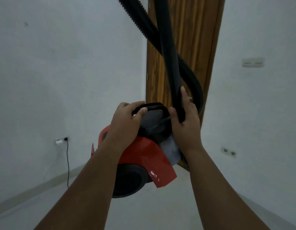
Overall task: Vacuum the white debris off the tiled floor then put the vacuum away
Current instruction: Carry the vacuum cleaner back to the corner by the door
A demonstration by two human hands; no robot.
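Note:
A red and black canister vacuum (pixel 142 156) hangs in front of me, lifted off the pale tiled floor (pixel 160 209). My left hand (pixel 125 123) grips its black carry handle (pixel 153 106) from above. My right hand (pixel 185 117) holds the smooth black wand tube (pixel 168 52), which rises up out of the frame. The ribbed black hose (pixel 193 80) loops behind the wand and down past my right hand. No white debris shows on the floor here.
A brown wooden door (pixel 190 39) stands straight ahead in the corner between white walls. A wall socket (pixel 60 140) at the left has a black cable (pixel 67 163) hanging to the floor. Another socket (pixel 228 151) and a switch plate (pixel 252 62) sit on the right wall.

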